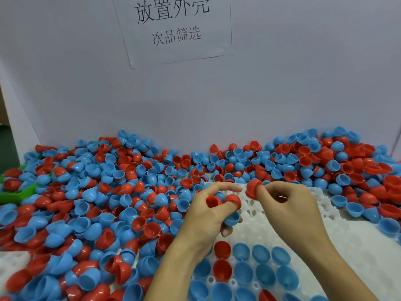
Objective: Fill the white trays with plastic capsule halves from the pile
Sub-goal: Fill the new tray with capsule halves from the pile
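Nearest the camera, the white moulded plastic tray [338,246] with rows of round sockets lies flat on the worktop, its near rows partly filled. Blue and red hemispherical plastic capsule halves [261,254] sit one to a socket there, all with the open mouth facing up and the dome down in the hole; most are blue, with two red ones stacked in one column at the left and another red one at the bottom edge. The far rows and the right side of the tray show bare sockets.

Above the tray's middle, the left hand [209,216] is curled around several halves at once: two red ones pinched near the thumb and index finger, their openings turned up and toward the camera, and a blue one tucked under the lower fingers. The right hand [288,205] grips a single red capsule half [252,189] between fingertips and thumb, its dome pointing left toward the other hand.

Behind and to the left spreads the loose pile of red and blue capsule halves [97,192], lying at every angle, some nested together. It banks against a white back board carrying a paper sign with printed characters [173,27]. A green plastic object [13,195] pokes out at the left edge, and a corner of a second white tray [10,262] shows at lower left.
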Demonstrator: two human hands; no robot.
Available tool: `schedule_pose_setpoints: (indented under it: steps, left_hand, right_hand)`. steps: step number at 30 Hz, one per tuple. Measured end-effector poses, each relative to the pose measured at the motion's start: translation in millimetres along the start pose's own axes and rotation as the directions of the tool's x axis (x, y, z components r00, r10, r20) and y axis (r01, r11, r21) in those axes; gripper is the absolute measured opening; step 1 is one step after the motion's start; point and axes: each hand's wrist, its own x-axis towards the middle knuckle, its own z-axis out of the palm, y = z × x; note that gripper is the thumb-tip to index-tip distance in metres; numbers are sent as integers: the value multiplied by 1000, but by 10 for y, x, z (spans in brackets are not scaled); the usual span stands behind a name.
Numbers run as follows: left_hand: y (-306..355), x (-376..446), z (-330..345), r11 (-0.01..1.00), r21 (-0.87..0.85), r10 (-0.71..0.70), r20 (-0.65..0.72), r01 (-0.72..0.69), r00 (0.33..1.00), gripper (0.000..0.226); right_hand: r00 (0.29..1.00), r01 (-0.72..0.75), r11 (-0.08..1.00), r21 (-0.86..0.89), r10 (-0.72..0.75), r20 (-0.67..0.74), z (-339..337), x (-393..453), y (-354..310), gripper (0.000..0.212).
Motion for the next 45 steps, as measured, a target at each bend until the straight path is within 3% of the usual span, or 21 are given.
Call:
schedule_pose_setpoints:
  steps: [4,7,10,12,14,19,22,24,26,29,36,38,41,43,45]
  left_hand:
    - [-22,-5,30,992,110,50,53,-56,997,31]
    - [-35,-2,33,989,135,51,47,-57,998,30]
    - [-25,-1,27,992,112,54,13,-55,998,21]
    - [-13,0,21,998,49,42,-2,-41,999,17]
    - [-3,3,11,999,-34,16,10,-16,1000,17]
    - [28,-3,-4,985,-162,-45,62,54,997,18]
    - [41,-4,-14,972,-215,-81,73,95,994,21]
    - [47,-7,-21,964,-240,-99,90,118,991,20]
    - [56,-14,-29,957,-249,-126,95,146,987,19]
    - [75,-29,-23,955,-227,-173,101,192,980,19]
    - [108,-51,-15,954,-145,-240,150,262,959,9]
    - [126,-56,-16,947,-142,-259,188,287,948,4]
    - [144,-81,-102,924,-110,-332,238,365,913,14]
    - [224,-97,-174,914,-168,-342,166,368,925,15]
    - [324,-59,-271,844,-505,-269,-106,181,957,14]
  right_hand:
    - [978,-181,981,76,171,121,-7,-12,-32,45]
    - [961,-216,974,71,199,194,-4,-21,-43,57]
    - [949,-214,972,97,184,256,-24,-10,-50,58]
    - [931,-238,960,145,183,316,-38,-2,-67,45]
    - [936,-193,971,143,138,323,-48,-7,-81,28]
    - [985,44,997,64,-54,163,-49,-22,-86,8]
    - [981,149,986,70,-156,118,-59,-14,-59,18]
    - [950,239,969,65,-247,190,-79,-21,-47,34]
    - [921,318,948,-34,-300,249,-82,-32,-12,45]
    - [903,393,896,-206,-334,271,-72,-27,27,41]
    - [917,373,862,-344,-284,281,-111,2,30,27]
    - [925,360,877,-318,-293,240,-131,15,55,24]
    - [950,295,925,-238,-258,173,-161,33,111,19]
    - [967,235,956,-176,-211,145,-175,44,130,17]
    - [977,182,971,-153,-161,141,-186,55,131,15]
